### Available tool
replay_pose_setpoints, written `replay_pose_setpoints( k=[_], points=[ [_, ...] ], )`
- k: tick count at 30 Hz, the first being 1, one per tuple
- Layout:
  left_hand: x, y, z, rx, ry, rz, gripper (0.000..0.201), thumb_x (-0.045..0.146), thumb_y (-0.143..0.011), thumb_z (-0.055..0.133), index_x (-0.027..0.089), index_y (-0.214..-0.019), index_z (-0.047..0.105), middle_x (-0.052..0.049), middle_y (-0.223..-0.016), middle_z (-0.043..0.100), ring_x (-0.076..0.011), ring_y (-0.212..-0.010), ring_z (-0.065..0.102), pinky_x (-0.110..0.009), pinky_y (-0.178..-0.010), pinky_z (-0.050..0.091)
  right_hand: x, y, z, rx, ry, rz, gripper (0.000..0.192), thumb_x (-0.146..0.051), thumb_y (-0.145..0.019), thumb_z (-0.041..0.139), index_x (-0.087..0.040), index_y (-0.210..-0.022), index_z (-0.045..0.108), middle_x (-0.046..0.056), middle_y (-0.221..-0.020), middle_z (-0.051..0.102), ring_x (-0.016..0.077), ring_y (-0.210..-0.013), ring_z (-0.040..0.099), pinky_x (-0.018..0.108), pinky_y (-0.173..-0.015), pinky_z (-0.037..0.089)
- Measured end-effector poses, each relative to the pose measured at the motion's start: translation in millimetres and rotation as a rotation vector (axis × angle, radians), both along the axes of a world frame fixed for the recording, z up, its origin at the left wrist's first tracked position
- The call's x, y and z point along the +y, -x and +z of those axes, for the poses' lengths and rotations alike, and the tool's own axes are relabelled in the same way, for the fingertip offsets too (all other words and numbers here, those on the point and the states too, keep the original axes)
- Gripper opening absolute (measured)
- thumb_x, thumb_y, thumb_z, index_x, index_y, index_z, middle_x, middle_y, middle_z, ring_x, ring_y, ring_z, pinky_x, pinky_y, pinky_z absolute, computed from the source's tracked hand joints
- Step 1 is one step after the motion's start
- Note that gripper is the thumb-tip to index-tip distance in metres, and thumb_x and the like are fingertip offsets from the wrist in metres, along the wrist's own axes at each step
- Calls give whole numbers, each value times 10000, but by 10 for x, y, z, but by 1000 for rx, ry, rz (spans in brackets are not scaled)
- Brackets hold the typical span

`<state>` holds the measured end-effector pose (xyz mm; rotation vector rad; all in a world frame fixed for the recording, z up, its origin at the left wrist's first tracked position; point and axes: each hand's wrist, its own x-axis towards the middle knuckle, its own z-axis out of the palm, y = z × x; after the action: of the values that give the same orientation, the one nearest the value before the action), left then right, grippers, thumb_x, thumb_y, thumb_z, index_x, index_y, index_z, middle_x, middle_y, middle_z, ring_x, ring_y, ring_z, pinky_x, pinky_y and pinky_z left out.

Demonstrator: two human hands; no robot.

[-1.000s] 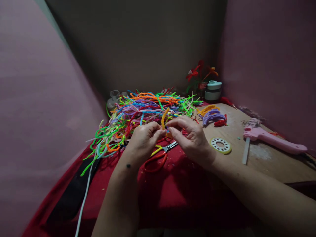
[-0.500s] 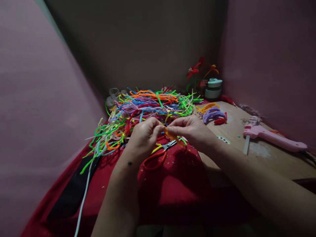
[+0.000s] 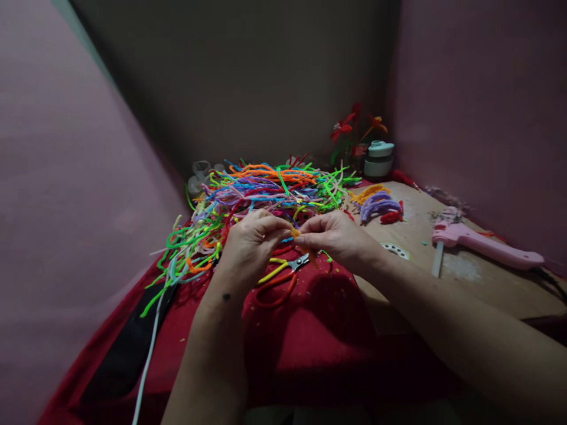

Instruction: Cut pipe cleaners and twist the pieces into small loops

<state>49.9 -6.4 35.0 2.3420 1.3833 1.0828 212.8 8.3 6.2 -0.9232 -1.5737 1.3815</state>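
Note:
An orange pipe cleaner (image 3: 296, 235) is pinched between my two hands, in front of a heap of colourful pipe cleaners (image 3: 270, 183). My left hand (image 3: 254, 239) has its thumb and forefinger closed on one side of it. From the other side my right hand (image 3: 332, 236) grips it with fingertips pressed together, and a blurred orange end hangs below. Just under the hands, scissor-like cutters (image 3: 281, 277) with one red and one yellow handle lie on the red cloth (image 3: 301, 360). Fingers partly hide the held piece, so its exact shape is unclear.
On a brown board (image 3: 416, 206) at right lie bent purple pipe cleaners (image 3: 378, 205) and a pink glue gun (image 3: 491, 243). Behind stand a lidded jar (image 3: 379, 160) and red flowers (image 3: 343, 127). A black flat object (image 3: 128, 348) and white cable (image 3: 150, 354) are at left.
Both hands stay close together on the orange pipe cleaner. The left fingers have straightened somewhat, and the orange end under the right hand hangs differently. The whole view has shifted slightly.

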Motion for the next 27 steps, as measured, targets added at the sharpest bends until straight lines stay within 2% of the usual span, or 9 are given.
replay_pose_setpoints(
  k=[2, 6, 8, 11, 14, 19, 22, 24, 27],
  points=[
    [-19, -11, 10, -84, 114, 10, 101, 225, -747, 607, 167, -736, 690, -11, -677, 628, -115, -627, 552, -230, -593, 427, -1, 5, -7, -10, -25, -17, 134, -216, -704, 623, -128, -603, 619, -21, -493, 538, 62, -444, 435, 214, -457, 336],
    [-49, -46, 8, -395, 491, -15, 132, 280, -722, 643, 149, -732, 624, 36, -469, 541, -81, -378, 464, -201, -390, 386, -18, 2, -13, 32, -69, -8, 141, -229, -703, 615, -122, -612, 629, -12, -524, 558, 69, -468, 452, 222, -482, 362],
    [-42, -55, -7, -540, 620, -84, 165, 287, -698, 671, 151, -734, 586, 33, -482, 569, -95, -379, 504, -215, -392, 436, -27, 0, -17, 80, -55, -9, 130, -231, -686, 629, -120, -619, 637, -10, -532, 568, 72, -480, 466, 225, -501, 378],
    [-12, -60, -37, -664, 673, -149, 190, 274, -683, 689, 150, -717, 549, 19, -521, 610, -106, -426, 560, -235, -438, 495, -32, 13, -37, 149, -9, 3, 146, -256, -675, 655, -115, -639, 649, 0, -552, 597, 79, -504, 493, 228, -531, 404],
    [20, -62, -61, -713, 628, -155, 184, 271, -690, 678, 154, -716, 538, 29, -486, 591, -99, -395, 538, -206, -395, 461, -34, 44, -75, 208, 34, 70, 172, -286, -683, 667, -114, -674, 664, 19, -599, 633, 89, -539, 530, 237, -570, 430],
    [47, -68, -79, -743, 530, -96, 183, 288, -690, 666, 172, -722, 528, 51, -459, 551, -83, -361, 475, -192, -364, 400, -19, 77, -133, 257, 133, 196, 134, -248, -688, 656, -120, -716, 683, 20, -621, 654, 94, -558, 570, 240, -603, 452],
    [49, -97, -101, -622, 429, 6, 152, 285, -708, 636, 173, -693, 536, 64, -449, 498, -64, -367, 418, -177, -369, 333, -1, 75, -144, 206, 157, 152, 117, -227, -689, 630, -119, -655, 662, 12, -558, 633, 95, -492, 548, 246, -560, 454],
    [54, -128, -126, -479, 279, 122, 131, 270, -722, 608, 171, -659, 550, 60, -458, 477, -60, -390, 393, -185, -392, 307, 8, 73, -142, 146, 125, 96, 119, -204, -686, 608, -124, -603, 640, 10, -528, 621, 92, -446, 524, 243, -512, 440],
    [66, -163, -160, -279, 40, 235, 115, 245, -722, 584, 171, -634, 577, 27, -543, 541, -81, -489, 455, -202, -468, 347, 12, 74, -127, 78, 68, 40, 150, -154, -677, 576, -125, -534, 612, 8, -481, 598, 82, -397, 490, 225, -448, 403]
  ],
)
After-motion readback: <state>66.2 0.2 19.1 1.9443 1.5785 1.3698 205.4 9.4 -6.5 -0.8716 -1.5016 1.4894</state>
